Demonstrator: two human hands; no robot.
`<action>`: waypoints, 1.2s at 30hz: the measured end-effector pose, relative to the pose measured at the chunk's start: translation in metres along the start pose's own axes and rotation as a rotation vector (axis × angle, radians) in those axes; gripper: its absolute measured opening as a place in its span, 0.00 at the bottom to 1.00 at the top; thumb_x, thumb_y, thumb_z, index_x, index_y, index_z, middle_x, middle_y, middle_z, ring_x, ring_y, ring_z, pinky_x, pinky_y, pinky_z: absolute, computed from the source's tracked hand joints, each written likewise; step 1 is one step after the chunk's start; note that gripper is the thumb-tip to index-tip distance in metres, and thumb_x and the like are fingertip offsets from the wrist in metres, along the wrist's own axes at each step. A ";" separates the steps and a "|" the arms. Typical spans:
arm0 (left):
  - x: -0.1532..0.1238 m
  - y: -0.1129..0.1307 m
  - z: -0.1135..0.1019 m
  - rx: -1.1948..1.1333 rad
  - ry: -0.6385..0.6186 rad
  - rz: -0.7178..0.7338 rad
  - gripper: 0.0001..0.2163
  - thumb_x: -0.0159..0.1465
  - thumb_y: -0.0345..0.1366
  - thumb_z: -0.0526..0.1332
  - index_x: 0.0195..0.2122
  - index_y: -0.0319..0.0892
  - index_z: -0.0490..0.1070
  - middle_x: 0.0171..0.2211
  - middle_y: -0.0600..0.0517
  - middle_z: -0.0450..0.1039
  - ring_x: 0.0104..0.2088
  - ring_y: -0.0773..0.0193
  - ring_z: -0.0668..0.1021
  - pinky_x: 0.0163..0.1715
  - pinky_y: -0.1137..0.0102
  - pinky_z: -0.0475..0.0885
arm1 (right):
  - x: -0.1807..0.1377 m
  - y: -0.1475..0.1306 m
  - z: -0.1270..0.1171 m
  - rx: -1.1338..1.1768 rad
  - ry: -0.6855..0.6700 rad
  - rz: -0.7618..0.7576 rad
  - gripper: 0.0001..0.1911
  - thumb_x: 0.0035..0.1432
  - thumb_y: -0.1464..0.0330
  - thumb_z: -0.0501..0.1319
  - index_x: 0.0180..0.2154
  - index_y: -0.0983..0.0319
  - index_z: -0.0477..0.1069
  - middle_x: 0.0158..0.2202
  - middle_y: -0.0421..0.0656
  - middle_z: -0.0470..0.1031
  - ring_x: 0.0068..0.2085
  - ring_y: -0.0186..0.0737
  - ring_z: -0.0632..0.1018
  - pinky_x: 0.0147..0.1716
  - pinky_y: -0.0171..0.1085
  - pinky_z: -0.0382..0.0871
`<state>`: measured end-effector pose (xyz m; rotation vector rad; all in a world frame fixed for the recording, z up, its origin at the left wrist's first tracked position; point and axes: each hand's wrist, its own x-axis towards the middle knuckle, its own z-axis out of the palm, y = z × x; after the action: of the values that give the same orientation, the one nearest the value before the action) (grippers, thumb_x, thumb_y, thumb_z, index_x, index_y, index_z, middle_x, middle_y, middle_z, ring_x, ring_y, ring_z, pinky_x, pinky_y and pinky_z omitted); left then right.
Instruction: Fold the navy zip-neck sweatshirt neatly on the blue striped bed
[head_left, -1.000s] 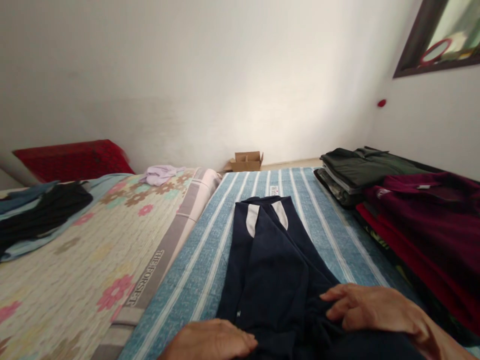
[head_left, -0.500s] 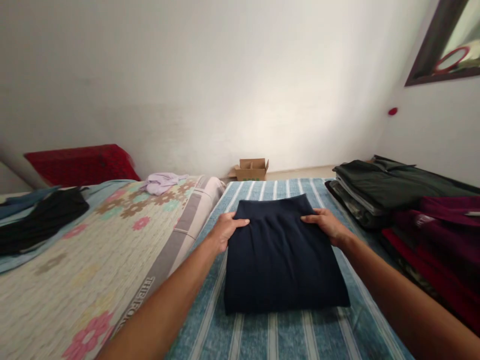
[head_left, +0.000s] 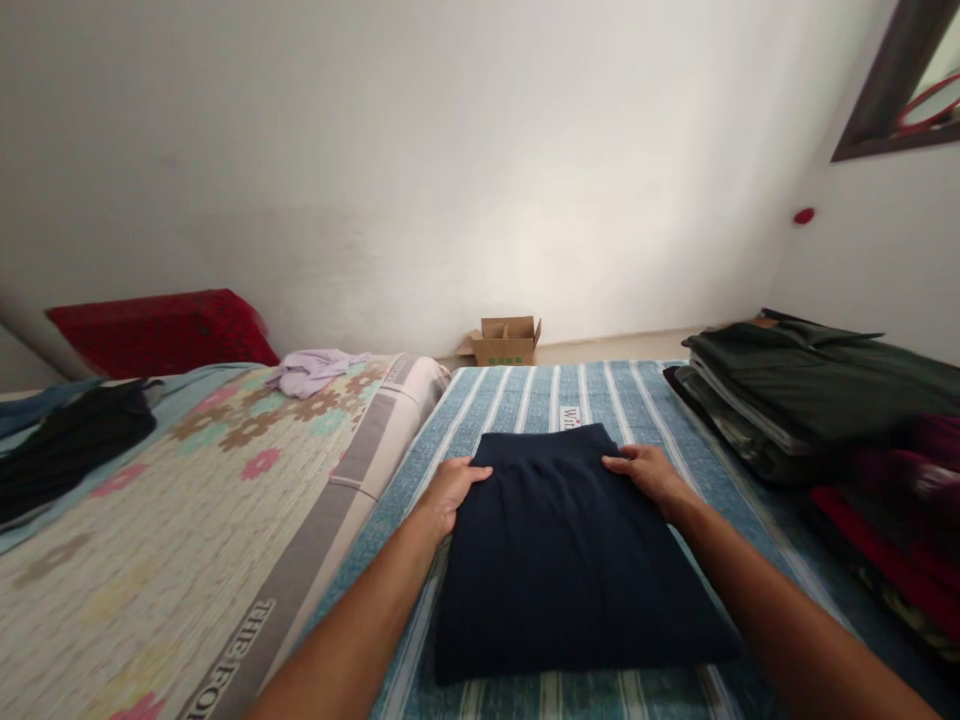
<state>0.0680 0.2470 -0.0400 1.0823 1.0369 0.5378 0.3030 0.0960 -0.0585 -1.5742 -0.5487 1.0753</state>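
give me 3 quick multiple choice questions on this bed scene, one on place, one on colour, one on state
1. Where does the cardboard box sit?
A. on the floor by the far wall
B. on the floral bedcover
C. on the clothes stack

2. What colour is the garment under the hands?
A. red
B. dark navy
C. lilac

3. What state is that garment in?
A. hanging up
B. crumpled in a heap
C. folded flat on the striped blue sheet

Answers:
1. A, it stands beyond the beds against the wall.
2. B, the cloth is dark navy.
3. C, it lies as a neat rectangle, left hand and right hand at its far corners.
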 end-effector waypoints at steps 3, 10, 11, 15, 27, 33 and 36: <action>0.006 -0.007 0.001 0.049 0.046 -0.019 0.10 0.44 0.26 0.67 0.28 0.36 0.72 0.20 0.49 0.75 0.20 0.58 0.78 0.22 0.68 0.74 | 0.007 0.007 0.003 -0.052 0.043 0.012 0.05 0.50 0.69 0.64 0.28 0.64 0.71 0.19 0.42 0.74 0.21 0.38 0.76 0.20 0.33 0.69; 0.005 -0.008 -0.001 0.102 0.056 0.030 0.09 0.47 0.36 0.67 0.26 0.37 0.71 0.22 0.47 0.76 0.22 0.58 0.78 0.25 0.66 0.73 | 0.011 0.013 0.001 -0.103 0.057 -0.007 0.05 0.51 0.68 0.63 0.29 0.65 0.71 0.21 0.42 0.75 0.22 0.37 0.76 0.20 0.32 0.68; 0.007 -0.008 -0.001 0.127 0.076 0.049 0.10 0.47 0.38 0.67 0.24 0.38 0.70 0.21 0.48 0.75 0.21 0.59 0.77 0.24 0.67 0.72 | 0.011 0.014 0.001 -0.109 0.061 -0.007 0.06 0.51 0.68 0.63 0.29 0.64 0.71 0.21 0.42 0.75 0.22 0.37 0.76 0.20 0.32 0.68; 0.015 -0.008 -0.003 0.272 0.187 0.161 0.10 0.46 0.38 0.67 0.20 0.41 0.67 0.16 0.55 0.69 0.19 0.64 0.73 0.20 0.72 0.66 | 0.016 0.016 0.000 -0.141 0.074 -0.023 0.06 0.51 0.67 0.63 0.30 0.64 0.72 0.22 0.42 0.76 0.24 0.37 0.76 0.21 0.32 0.68; -0.005 0.006 0.008 0.903 0.417 0.401 0.07 0.51 0.37 0.65 0.29 0.40 0.70 0.31 0.45 0.74 0.42 0.48 0.75 0.39 0.65 0.65 | 0.019 0.017 -0.003 -0.297 0.113 -0.111 0.08 0.51 0.67 0.64 0.32 0.66 0.74 0.26 0.43 0.77 0.27 0.38 0.77 0.23 0.31 0.67; -0.065 0.012 0.071 1.312 0.021 0.725 0.18 0.62 0.43 0.55 0.48 0.38 0.68 0.58 0.37 0.61 0.61 0.47 0.60 0.57 0.56 0.54 | 0.017 0.017 -0.002 -0.386 0.132 -0.162 0.12 0.54 0.64 0.61 0.36 0.67 0.74 0.30 0.46 0.78 0.30 0.40 0.78 0.26 0.32 0.68; -0.065 -0.003 0.093 1.397 -0.157 0.624 0.30 0.63 0.51 0.51 0.59 0.34 0.58 0.65 0.34 0.46 0.65 0.42 0.47 0.59 0.46 0.45 | 0.017 0.017 -0.001 -0.470 0.153 -0.195 0.13 0.55 0.64 0.60 0.35 0.68 0.74 0.30 0.46 0.78 0.31 0.40 0.79 0.26 0.32 0.68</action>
<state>0.1210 0.1517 -0.0068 2.6829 0.8575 0.1207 0.3091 0.1042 -0.0806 -1.9420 -0.8751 0.6995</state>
